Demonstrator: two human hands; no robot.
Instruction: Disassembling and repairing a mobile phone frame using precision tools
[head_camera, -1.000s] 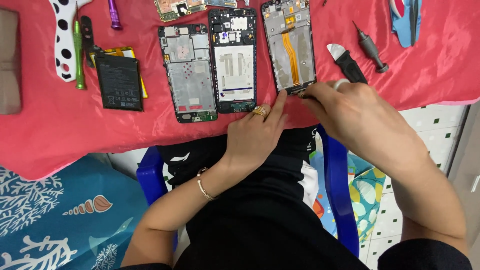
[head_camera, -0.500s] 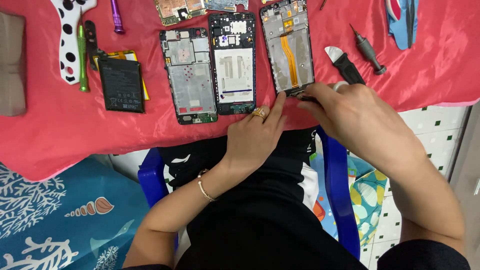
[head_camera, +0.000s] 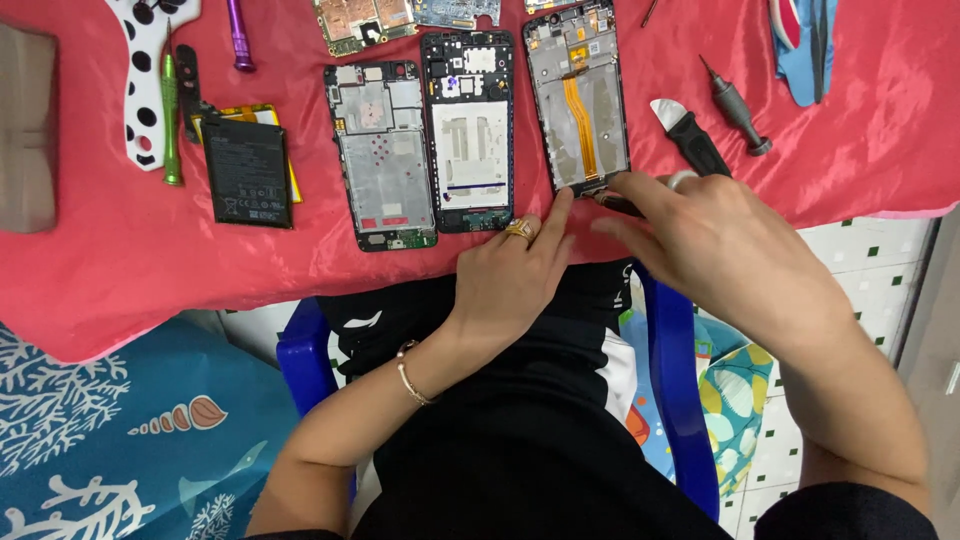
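Three opened phone frames lie side by side on a red cloth. The rightmost frame has an orange ribbon cable down its middle. My left hand, with a gold ring, rests on the cloth and one finger presses the bottom edge of that frame. My right hand pinches a small dark part at the frame's lower right corner. The middle frame and the left frame lie untouched beside it.
A black battery lies left of the frames, with a green tool and a spotted white piece beyond. A black pry tool, a small screwdriver and circuit boards lie near. A blue chair is below.
The view has shifted slightly. My hands stay at the bottom of the rightmost frame, with the right fingers working at its corner.
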